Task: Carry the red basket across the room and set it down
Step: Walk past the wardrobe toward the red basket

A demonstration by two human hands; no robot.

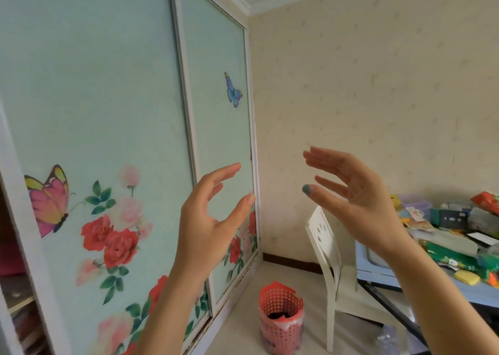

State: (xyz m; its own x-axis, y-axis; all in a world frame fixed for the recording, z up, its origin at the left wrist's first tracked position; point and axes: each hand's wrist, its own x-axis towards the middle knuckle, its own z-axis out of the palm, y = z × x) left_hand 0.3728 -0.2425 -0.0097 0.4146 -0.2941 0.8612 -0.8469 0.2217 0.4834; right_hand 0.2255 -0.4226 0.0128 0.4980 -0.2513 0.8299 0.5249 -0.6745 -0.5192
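The red basket (280, 319) stands upright on the pale floor, low in the frame, beside the wardrobe's sliding doors. It is perforated plastic with a jagged rim and something dark inside. My left hand (208, 217) and my right hand (359, 195) are both raised well above the basket, palms facing each other, fingers spread. Neither hand touches or holds anything. The thumb tip of my right hand has a blue-green smear.
Sliding wardrobe doors (108, 111) with flower and butterfly prints fill the left. A white chair (332, 273) stands right of the basket, against a cluttered table (459, 246). A wallpapered wall (378, 84) closes the far side.
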